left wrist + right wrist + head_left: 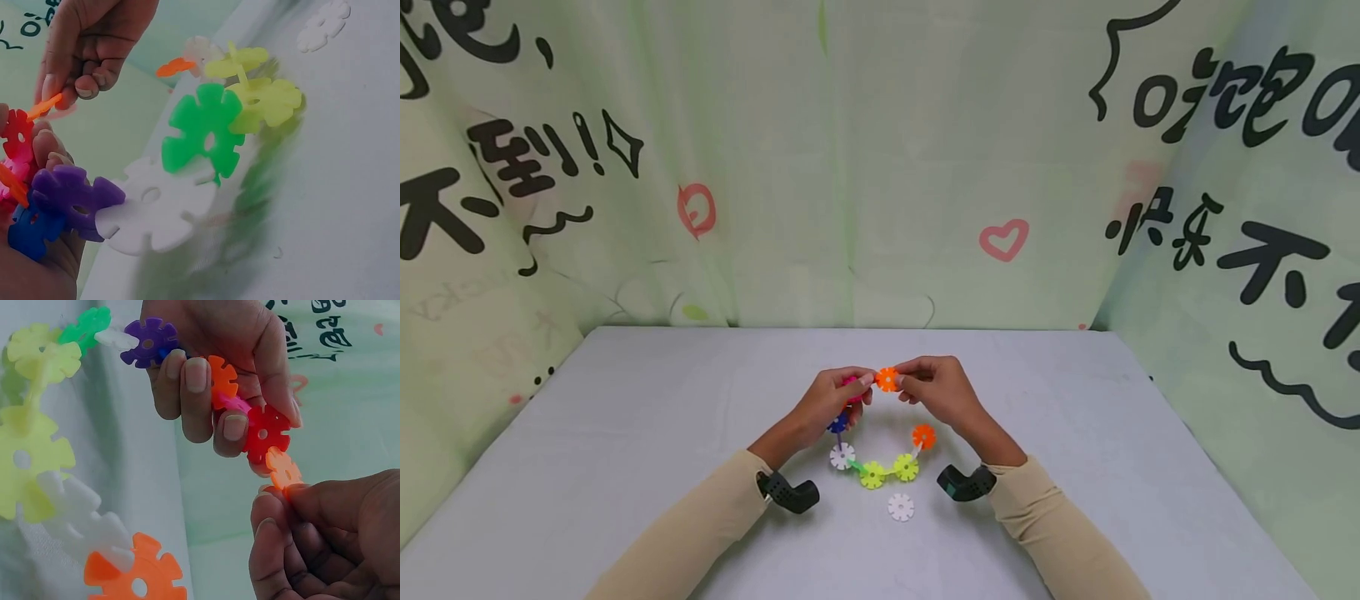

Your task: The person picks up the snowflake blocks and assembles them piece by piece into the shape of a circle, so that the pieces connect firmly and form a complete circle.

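Observation:
My left hand grips one end section of a curved chain of interlocking plastic snowflake discs, its fingers around the pink and blue discs. My right hand pinches an orange disc between thumb and fingertips, at the edge of a red disc by the left fingertips. From the left hand the chain runs through a purple disc, a white disc, a green disc and yellow discs. Another orange disc ends it at the right.
A loose white disc lies on the white-covered table, nearer than the chain. Pale green curtains with black writing stand behind the table and on both sides. Each wrist wears a black band with a camera.

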`<state>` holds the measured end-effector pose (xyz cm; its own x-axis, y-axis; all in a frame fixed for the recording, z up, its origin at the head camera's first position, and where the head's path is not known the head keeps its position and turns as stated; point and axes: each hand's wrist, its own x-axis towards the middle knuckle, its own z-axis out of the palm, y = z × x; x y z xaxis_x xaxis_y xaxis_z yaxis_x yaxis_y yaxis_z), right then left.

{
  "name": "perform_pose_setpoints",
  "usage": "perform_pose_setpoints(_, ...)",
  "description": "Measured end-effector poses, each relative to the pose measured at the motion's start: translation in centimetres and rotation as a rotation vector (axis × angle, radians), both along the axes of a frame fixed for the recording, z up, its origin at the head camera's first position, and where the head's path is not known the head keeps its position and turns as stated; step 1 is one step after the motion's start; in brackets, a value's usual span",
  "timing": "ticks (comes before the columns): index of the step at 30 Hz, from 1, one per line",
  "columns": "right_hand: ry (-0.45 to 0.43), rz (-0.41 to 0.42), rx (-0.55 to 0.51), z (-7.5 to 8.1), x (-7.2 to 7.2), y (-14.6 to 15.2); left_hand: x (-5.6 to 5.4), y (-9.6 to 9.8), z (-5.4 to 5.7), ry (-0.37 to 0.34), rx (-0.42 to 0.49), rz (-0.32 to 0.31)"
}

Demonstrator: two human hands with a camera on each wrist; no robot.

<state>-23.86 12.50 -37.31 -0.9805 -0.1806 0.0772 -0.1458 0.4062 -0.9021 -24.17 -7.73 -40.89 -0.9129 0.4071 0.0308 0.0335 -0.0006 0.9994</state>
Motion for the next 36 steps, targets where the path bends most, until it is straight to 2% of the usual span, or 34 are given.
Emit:
perform_pose_setpoints(4,0.025,0.036,0.017,0.1,0.2,-0.2,0.0,0.1,-0.2,-0.007,0.001,-0.022)
perform_pose_setpoints(8,0.028,0.073,-0.003,0.1,0.1,-0.2,0.0,0.2,-0.3,-0.008,0.003,-0.018)
perform_pose_setpoints(12,0.015,0.072,-0.006,0.0,0.0,0.1,-0.1,0.6,-0.3,0.016,-0.069,0.029)
perform_pose_setpoints(17,0.005,0.078,0.060,-0.3,0.2,0.8,-0.3,1.1,-0.5,0.008,-0.196,0.122)
perform_pose_setpoints(20,0.041,0.075,0.115,-0.4,0.4,1.3,-0.3,1.0,-0.6,-0.023,-0.198,0.176)
perform_pose_setpoints(24,0.076,0.090,0.136,-0.3,0.9,2.0,-0.5,0.9,-0.4,-0.061,-0.174,0.223)
perform_pose_setpoints(29,0.083,0.180,0.131,-0.6,2.1,2.6,-0.4,0.8,-0.2,-0.071,-0.181,0.240)
perform_pose_setpoints(36,0.046,0.353,0.141,-1.6,4.2,3.1,-0.2,0.3,0.0,-0.052,-0.165,0.219)
